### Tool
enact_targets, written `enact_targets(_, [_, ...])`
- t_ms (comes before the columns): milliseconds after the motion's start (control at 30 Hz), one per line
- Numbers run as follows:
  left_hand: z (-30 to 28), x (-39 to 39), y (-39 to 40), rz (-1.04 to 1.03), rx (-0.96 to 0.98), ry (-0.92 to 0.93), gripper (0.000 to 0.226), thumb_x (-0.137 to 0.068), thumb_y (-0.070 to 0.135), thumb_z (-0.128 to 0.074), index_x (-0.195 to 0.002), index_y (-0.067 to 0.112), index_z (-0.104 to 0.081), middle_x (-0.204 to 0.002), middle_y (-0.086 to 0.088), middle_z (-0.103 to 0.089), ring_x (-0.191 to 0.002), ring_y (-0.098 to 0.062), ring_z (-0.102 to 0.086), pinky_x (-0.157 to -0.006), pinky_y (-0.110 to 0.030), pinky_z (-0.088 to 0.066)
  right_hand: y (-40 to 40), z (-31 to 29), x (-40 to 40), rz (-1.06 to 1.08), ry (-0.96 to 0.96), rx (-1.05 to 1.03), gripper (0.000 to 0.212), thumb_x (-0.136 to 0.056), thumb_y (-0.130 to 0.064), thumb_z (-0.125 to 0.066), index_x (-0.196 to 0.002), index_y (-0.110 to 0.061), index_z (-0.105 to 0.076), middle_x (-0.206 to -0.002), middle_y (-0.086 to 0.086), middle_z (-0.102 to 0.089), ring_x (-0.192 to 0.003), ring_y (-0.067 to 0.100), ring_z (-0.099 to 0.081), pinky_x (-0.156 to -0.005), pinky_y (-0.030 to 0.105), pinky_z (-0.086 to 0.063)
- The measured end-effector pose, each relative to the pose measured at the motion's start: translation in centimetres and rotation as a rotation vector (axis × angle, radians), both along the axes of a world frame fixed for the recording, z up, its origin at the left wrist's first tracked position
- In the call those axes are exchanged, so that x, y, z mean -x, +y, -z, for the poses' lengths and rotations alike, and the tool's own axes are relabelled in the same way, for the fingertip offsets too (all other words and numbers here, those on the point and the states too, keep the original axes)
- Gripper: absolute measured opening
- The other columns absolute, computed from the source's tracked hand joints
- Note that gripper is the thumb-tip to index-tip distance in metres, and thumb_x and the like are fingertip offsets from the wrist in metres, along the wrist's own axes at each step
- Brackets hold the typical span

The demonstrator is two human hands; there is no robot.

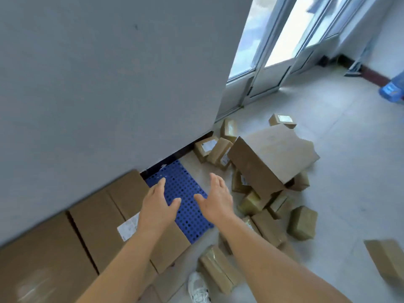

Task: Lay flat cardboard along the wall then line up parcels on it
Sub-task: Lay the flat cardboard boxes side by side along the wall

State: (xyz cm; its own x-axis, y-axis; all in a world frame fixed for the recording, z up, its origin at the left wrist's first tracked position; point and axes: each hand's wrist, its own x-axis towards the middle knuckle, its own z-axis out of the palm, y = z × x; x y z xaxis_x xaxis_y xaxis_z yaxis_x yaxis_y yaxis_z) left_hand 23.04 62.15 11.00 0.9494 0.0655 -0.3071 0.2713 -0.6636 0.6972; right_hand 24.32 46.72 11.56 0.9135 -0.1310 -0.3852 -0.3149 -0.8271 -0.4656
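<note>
Both hands, left hand (158, 206) & right hand (215, 199), spread, empty, over blue mat (185, 191); parcels (271, 154) just right.

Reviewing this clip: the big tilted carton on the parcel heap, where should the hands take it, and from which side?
Probably by its two opposite side edges, coming from above and the near side. The big carton lies tilted on smaller parcels, its broad top face bare, too wide for one hand. Both the left hand and right hand are open and hold nothing.
</note>
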Motion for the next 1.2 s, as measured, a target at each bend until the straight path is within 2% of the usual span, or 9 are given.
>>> enact_targets(267, [-5.4,1.0,-8.2,0.245,0.01,-0.033,0.07,-0.094,0.035,-0.055,-0.152,0.019,-0.018,-0.156,-0.001,-0.025,-0.144,-0.019,-0.021,-0.109,-0.038,-0.03,-8.0,-6.7,4.6,0.217,-0.041,0.013,0.078,-0.094,-0.039,-0.053,-0.153,-0.019,-0.008,-0.16,-0.002,-0.009,-0.144,0.021,-0.018,-0.117,0.039,-0.02])
enact_targets(467, [-8.0,1.6,-15.3,0.367,0.019,-0.051,0.07,-0.093,0.033,-0.056,-0.151,0.019,-0.019,-0.153,-0.005,-0.027,-0.139,-0.021,-0.03,-0.104,-0.036,-0.035,-14.0,-9.6,6.6,0.341,-0.089,0.015,0.077,-0.093,-0.04,-0.054,-0.153,-0.018,-0.011,-0.159,0.0,-0.014,-0.144,0.021,-0.019,-0.116,0.037,-0.02])
enact_targets(600, [-9.5,1.0,-20.0,0.426,0.016,-0.069,0.072,-0.093,0.033,-0.058,-0.151,0.017,-0.019,-0.153,-0.006,-0.028,-0.14,-0.021,-0.03,-0.108,-0.035,-0.031,-18.4,-10.9,6.5,0.401,-0.12,-0.003,0.079,-0.091,-0.039,-0.056,-0.153,-0.018,-0.012,-0.159,0.002,-0.016,-0.145,0.022,-0.017,-0.117,0.04,-0.019])
enact_targets(767, [-10.4,-1.1,-25.9,0.424,0.017,-0.067,0.073,-0.092,0.031,-0.059,-0.151,0.015,-0.019,-0.154,-0.005,-0.028,-0.14,-0.019,-0.029,-0.112,-0.033,-0.027,-24.7,-11.5,4.6,0.423,-0.152,-0.045,0.079,-0.09,-0.039,-0.056,-0.153,-0.02,-0.012,-0.159,0.001,-0.015,-0.144,0.022,-0.018,-0.117,0.042,-0.021])
enact_targets(1000, [-11.1,-5.8,-35.4,0.309,-0.047,-0.039,0.075,-0.092,0.034,-0.059,-0.152,0.016,-0.017,-0.155,-0.003,-0.027,-0.14,-0.019,-0.029,-0.11,-0.034,-0.029,-35.9,-11.9,-0.4,0.367,-0.146,-0.057,0.082,-0.089,-0.039,-0.06,-0.152,-0.019,-0.013,-0.156,0.002,-0.021,-0.142,0.023,-0.024,-0.114,0.043,-0.027])
enact_targets(1200, [-11.7,-8.5,-38.0,0.256,-0.104,-0.03,0.074,-0.092,0.035,-0.058,-0.152,0.017,-0.017,-0.154,-0.006,-0.027,-0.139,-0.022,-0.031,-0.11,-0.036,-0.031,-40.6,-12.4,-4.1,0.36,-0.131,-0.062,0.082,-0.088,-0.038,-0.06,-0.153,-0.016,-0.014,-0.154,0.005,-0.024,-0.14,0.025,-0.027,-0.114,0.044,-0.028])
